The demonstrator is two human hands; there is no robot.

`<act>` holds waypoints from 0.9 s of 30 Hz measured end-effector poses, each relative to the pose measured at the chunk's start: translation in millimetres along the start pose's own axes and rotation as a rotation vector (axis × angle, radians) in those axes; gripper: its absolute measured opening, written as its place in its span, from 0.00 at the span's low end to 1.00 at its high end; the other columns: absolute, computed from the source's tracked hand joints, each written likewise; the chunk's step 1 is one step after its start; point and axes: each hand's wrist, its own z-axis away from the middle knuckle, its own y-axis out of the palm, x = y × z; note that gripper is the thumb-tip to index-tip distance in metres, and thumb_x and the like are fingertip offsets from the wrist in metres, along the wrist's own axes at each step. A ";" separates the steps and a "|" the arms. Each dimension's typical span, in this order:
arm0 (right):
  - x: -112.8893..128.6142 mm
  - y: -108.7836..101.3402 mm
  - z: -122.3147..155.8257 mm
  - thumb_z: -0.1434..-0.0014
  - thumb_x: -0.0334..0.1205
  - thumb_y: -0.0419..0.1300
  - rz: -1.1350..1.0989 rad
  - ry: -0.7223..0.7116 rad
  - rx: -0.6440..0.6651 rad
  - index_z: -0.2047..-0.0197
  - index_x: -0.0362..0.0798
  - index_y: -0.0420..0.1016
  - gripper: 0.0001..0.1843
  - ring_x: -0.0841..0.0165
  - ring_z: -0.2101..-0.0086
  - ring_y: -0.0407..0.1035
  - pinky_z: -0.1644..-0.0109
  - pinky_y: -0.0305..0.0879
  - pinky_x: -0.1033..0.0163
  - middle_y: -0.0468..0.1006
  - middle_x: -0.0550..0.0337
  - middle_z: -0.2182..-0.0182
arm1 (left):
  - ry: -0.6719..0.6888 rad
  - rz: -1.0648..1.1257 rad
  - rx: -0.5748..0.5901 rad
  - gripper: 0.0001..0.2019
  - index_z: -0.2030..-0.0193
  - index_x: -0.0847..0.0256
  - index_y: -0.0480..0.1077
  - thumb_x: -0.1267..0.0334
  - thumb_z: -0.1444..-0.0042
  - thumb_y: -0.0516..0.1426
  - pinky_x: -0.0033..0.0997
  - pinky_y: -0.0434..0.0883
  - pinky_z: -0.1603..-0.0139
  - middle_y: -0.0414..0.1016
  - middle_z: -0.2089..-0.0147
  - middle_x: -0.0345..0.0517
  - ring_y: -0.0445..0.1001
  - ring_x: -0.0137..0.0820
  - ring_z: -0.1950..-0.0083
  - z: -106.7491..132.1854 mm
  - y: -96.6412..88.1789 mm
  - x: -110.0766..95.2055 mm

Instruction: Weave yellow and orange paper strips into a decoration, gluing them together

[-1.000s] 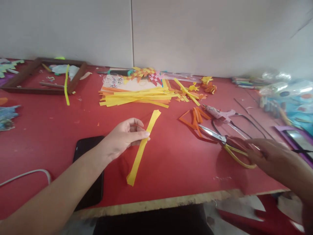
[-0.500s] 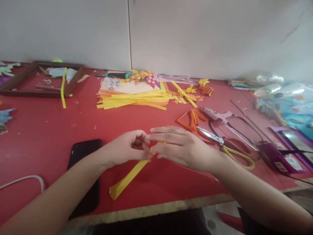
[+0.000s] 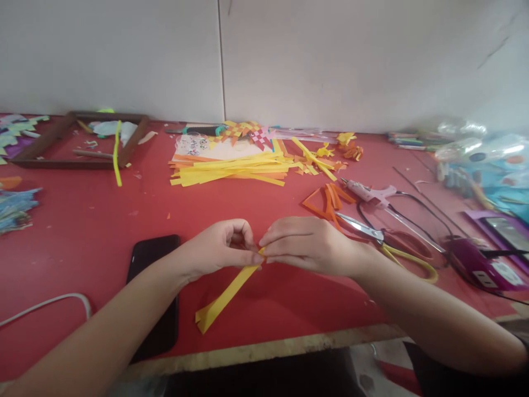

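A yellow paper strip (image 3: 229,292) runs slantwise from between my hands down to the left, its lower end doubled. My left hand (image 3: 227,248) pinches its upper end between thumb and fingers. My right hand (image 3: 308,245) meets it there, fingertips drawn together on the strip's end; the fingers partly hide that end. Beyond my hands lies a pile of yellow paper strips (image 3: 231,168), with orange ones among them. To the right are orange paper strips (image 3: 328,201) and scissors (image 3: 363,227) with red and yellow handles.
A black phone (image 3: 155,325) lies under my left forearm. A pink glue gun (image 3: 370,194), its cords and a purple power socket box (image 3: 483,264) are on the right. A brown frame (image 3: 61,164) stands back left on the red table (image 3: 103,215). Woven paper pieces (image 3: 243,132) lie by the wall.
My right hand's fingers have closed from spread to pinched at the strip's upper end. My left hand keeps its hold. The view has shifted slightly left.
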 end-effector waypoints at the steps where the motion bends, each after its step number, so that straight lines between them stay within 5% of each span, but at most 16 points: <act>1: -0.5 0.0 0.7 0.35 0.31 0.59 0.005 -0.006 0.001 0.60 0.40 0.78 0.07 0.66 0.61 0.76 0.53 0.75 0.59 0.83 0.50 0.62 | 0.005 -0.008 0.004 0.16 0.70 0.63 0.64 0.69 0.54 0.69 0.24 0.68 0.63 0.76 0.70 0.37 0.76 0.23 0.67 0.0 -0.3 0.5; 20: -4.8 -1.4 5.7 0.35 0.29 0.58 0.005 -0.024 -0.010 0.58 0.43 0.76 0.06 0.66 0.59 0.77 0.52 0.75 0.57 0.83 0.51 0.59 | 0.023 -0.094 -0.003 0.12 0.66 0.62 0.68 0.69 0.52 0.68 0.25 0.69 0.61 0.75 0.68 0.37 0.75 0.24 0.64 0.8 1.2 0.3; 24: 6.2 -17.9 17.9 0.39 0.36 0.64 0.165 0.136 -0.039 0.54 0.48 0.76 0.09 0.62 0.51 0.75 0.45 0.73 0.53 0.81 0.51 0.52 | 0.006 -0.086 -0.063 0.13 0.68 0.61 0.65 0.69 0.51 0.67 0.24 0.68 0.62 0.74 0.70 0.36 0.74 0.23 0.66 2.4 1.1 -2.3; 27: 18.0 -41.6 50.0 0.40 0.31 0.63 0.301 0.337 -0.175 0.59 0.54 0.76 0.09 0.63 0.60 0.78 0.54 0.76 0.58 0.81 0.56 0.61 | -0.011 -0.024 -0.105 0.17 0.71 0.60 0.59 0.69 0.51 0.67 0.25 0.68 0.63 0.77 0.70 0.38 0.75 0.25 0.66 2.3 -0.4 -4.6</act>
